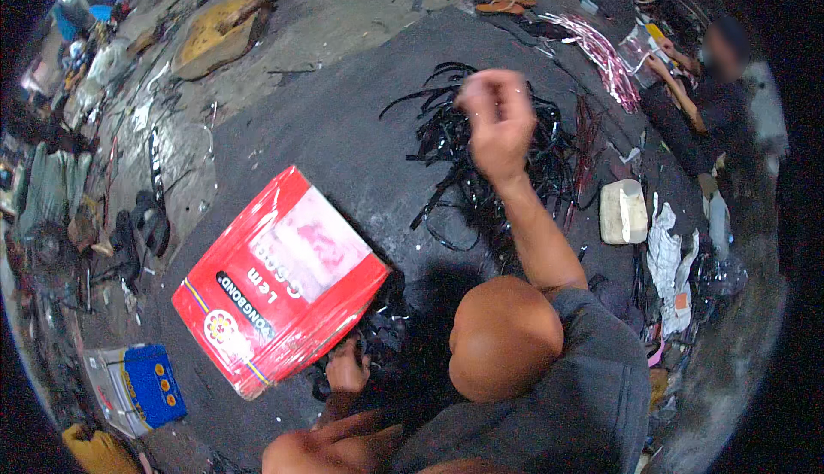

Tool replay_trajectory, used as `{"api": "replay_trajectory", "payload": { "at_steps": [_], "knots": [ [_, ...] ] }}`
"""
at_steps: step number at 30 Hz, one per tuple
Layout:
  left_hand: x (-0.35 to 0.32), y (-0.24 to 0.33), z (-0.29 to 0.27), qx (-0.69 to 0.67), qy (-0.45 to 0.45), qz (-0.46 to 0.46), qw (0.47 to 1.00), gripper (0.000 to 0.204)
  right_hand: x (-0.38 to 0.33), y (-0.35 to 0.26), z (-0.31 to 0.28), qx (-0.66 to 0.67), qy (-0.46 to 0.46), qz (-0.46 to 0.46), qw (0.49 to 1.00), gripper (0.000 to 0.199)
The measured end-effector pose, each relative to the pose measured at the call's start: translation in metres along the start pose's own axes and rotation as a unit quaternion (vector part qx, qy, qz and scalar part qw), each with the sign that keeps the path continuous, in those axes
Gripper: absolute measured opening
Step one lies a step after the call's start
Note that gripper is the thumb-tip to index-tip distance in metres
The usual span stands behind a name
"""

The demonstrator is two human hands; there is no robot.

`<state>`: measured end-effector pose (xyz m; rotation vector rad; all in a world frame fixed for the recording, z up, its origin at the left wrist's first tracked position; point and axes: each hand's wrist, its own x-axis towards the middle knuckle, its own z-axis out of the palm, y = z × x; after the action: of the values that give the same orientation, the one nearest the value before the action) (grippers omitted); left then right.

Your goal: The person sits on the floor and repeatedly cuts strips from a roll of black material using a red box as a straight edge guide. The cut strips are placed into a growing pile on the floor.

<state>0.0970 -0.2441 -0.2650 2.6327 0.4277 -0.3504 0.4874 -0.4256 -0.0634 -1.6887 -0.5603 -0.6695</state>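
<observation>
Bent knee (505,337) nearest; dark gritty floor (343,122), black strips (489,165), red box (279,281).

One red carton (279,281) is seen; beside it, lower left, one blue box (154,385). Right of the carton, one black strap heap (489,165), one white canister (623,211). Two hands counted.

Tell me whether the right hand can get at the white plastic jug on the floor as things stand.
Probably yes. The right hand is raised over the heap of black straps, and the white jug lies to its right with open floor around it, nothing blocking.
</observation>
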Motion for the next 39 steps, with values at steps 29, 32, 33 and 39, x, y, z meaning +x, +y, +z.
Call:
{"api": "replay_trajectory", "payload": {
  "at_steps": [29,32,33,39],
  "knots": [
    [-0.107,-0.172,-0.26,-0.412,0.277,-0.044,0.867,0.025,-0.03,-0.057,0.098,0.209,-0.694,0.033,0.688,0.025],
    [-0.111,-0.215,-0.249,-0.531,0.279,-0.047,0.799,0.02,-0.043,-0.046,0.118,0.225,-0.622,-0.062,0.748,0.021],
    [-0.111,-0.228,-0.244,-0.503,0.295,-0.067,0.81,0.02,-0.047,-0.044,0.123,0.213,-0.591,-0.108,0.771,0.019],
    [-0.121,-0.263,-0.24,-0.396,0.254,-0.148,0.87,0.023,-0.059,-0.044,0.142,0.168,-0.562,-0.066,0.807,0.024]
  ]
}}
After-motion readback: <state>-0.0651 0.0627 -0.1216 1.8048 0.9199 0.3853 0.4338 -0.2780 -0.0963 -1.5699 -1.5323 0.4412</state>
